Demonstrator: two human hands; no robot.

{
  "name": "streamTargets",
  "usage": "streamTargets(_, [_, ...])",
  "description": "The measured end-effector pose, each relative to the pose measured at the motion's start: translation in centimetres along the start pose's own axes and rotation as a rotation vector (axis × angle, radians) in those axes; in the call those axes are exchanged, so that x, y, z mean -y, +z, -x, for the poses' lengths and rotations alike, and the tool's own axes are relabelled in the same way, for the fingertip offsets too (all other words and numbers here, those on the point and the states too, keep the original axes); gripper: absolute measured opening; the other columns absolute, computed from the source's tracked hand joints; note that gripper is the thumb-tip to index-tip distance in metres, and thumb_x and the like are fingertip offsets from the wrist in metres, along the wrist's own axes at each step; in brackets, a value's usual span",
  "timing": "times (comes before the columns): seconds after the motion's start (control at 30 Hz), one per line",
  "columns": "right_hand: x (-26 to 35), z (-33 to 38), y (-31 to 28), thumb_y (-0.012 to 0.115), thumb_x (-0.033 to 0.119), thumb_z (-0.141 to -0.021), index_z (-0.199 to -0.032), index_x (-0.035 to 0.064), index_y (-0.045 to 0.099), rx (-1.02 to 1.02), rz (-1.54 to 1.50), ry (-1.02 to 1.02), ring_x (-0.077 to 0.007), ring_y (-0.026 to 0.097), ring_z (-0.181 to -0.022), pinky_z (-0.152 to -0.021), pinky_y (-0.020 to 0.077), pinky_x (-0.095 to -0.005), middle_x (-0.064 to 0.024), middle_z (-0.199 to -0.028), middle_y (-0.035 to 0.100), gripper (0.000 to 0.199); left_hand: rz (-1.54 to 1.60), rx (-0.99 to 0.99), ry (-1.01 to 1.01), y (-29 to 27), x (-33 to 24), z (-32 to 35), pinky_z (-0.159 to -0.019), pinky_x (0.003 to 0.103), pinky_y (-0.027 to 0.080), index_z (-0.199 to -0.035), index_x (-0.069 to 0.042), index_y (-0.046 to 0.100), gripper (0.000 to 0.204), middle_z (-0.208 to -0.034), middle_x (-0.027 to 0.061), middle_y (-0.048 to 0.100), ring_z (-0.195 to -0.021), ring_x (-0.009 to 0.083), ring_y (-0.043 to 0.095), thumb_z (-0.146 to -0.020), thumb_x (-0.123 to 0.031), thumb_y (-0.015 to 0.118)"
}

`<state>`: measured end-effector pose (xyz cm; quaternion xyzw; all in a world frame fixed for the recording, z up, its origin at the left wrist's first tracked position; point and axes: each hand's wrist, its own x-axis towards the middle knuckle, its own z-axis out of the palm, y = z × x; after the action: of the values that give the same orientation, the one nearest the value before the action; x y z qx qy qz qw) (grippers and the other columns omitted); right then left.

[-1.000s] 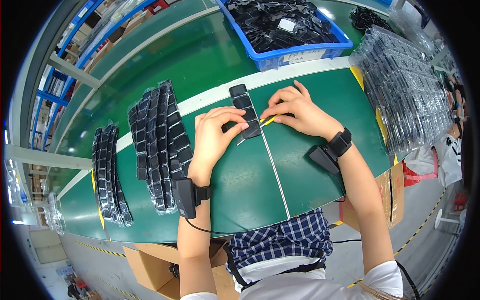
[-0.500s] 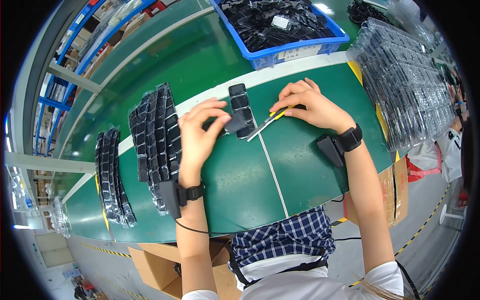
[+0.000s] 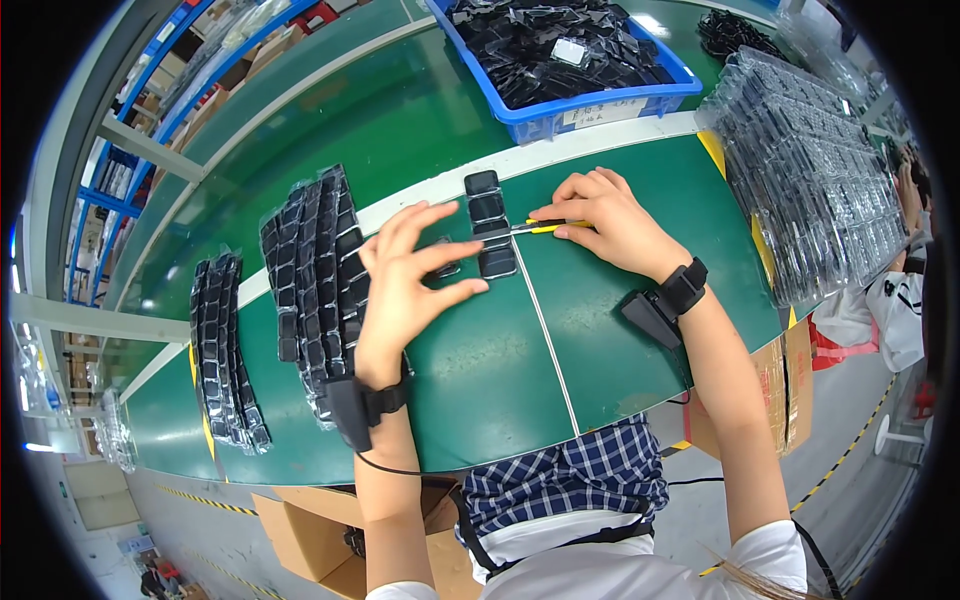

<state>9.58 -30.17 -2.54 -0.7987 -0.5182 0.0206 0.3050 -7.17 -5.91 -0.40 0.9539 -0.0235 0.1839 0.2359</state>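
Left hand: the left hand (image 3: 405, 280) hovers over the green table (image 3: 480, 370) with fingers spread wide; thumb and forefinger pinch a small dark piece (image 3: 447, 268), though how firmly cannot be told; a black wrist device (image 3: 350, 410) is strapped at its 6 o'clock, with a thin cable trailing down the forearm.
Right hand: the right hand (image 3: 610, 222) is closed on a yellow-handled tool (image 3: 545, 227); the tool's tip points toward 9 o'clock and meets the strip of black pads; a black band and a small black unit (image 3: 650, 315) sit at the wrist.
Strip of black pads: the strip of black pads (image 3: 488, 222) lies flat on the table between the two hands, three dark squares in a row running from 12 to 6 o'clock; it sits at 3 o'clock of the left hand's fingertips, just beside them.
Stacks: bagged black stacks (image 3: 320, 270) lie at 9 o'clock of the left hand; a second, smaller row (image 3: 222, 350) lies further out the same way.
Bin: a blue bin (image 3: 600, 105) of dark bagged parts stands at 12 o'clock, beyond a white line across the table.
Trays: clear plastic trays (image 3: 820, 190) are piled at 3 o'clock of the right hand, well apart.
Boxes: cardboard boxes (image 3: 300, 530) show under the table edge at 7 o'clock.
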Motion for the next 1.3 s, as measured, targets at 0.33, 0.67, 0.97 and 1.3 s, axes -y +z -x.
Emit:
streamTargets(0.33, [0.3,0.3,-0.7,0.076,0.011,-0.086,-0.114,0.0244,0.079,0.093,-0.015,0.007,-0.0203,0.056,-0.101,-0.121,0.0244,-0.0484,0.0011,-0.099,0.058,0.031,-0.086,-0.058,0.08,1.7,-0.1,-0.5,-0.109,0.046,0.025,-0.09,-0.019,0.083,0.014,-0.137,-0.0052,0.063,-0.137,0.0249,0.044,-0.078,-0.026,0.083])
streamTargets(0.67, [0.9,0.3,-1.3,0.076,0.013,-0.086,-0.113,0.027,0.079,0.209,-0.075,0.05,-0.0168,0.061,-0.106,-0.124,0.0143,-0.0568,0.0037,-0.1,0.061,0.03,-0.004,-0.014,-0.031,2.5,0.0,-0.6,-0.102,0.042,0.028,-0.089,-0.016,0.076,0.012,-0.118,-0.0058,0.072,-0.123,0.0171,0.058,-0.081,-0.024,0.081])
streamTargets(0.97, [0.6,0.0,-0.8,0.074,0.012,-0.088,-0.112,0.0274,0.078,0.204,-0.064,0.003,-0.0156,0.057,-0.106,-0.124,0.0121,-0.0601,0.0057,-0.102,0.058,0.029,0.086,0.026,-0.068,2.5,-0.2,-0.8,-0.101,0.041,0.026,-0.087,-0.015,0.076,0.011,-0.116,-0.0056,0.074,-0.12,0.0155,0.061,-0.083,-0.024,0.08])
streamTargets(1.3, [0.0,0.1,-1.7,0.071,0.013,-0.091,-0.109,0.0282,0.078,0.239,-0.048,-0.009,-0.0175,0.056,-0.111,-0.121,0.0132,-0.063,0.0062,-0.104,0.061,0.024,0.11,0.04,-0.073,2.5,0.2,-0.9,-0.101,0.042,0.025,-0.088,-0.015,0.076,0.009,-0.117,-0.0053,0.074,-0.122,0.0158,0.06,-0.085,-0.023,0.079])
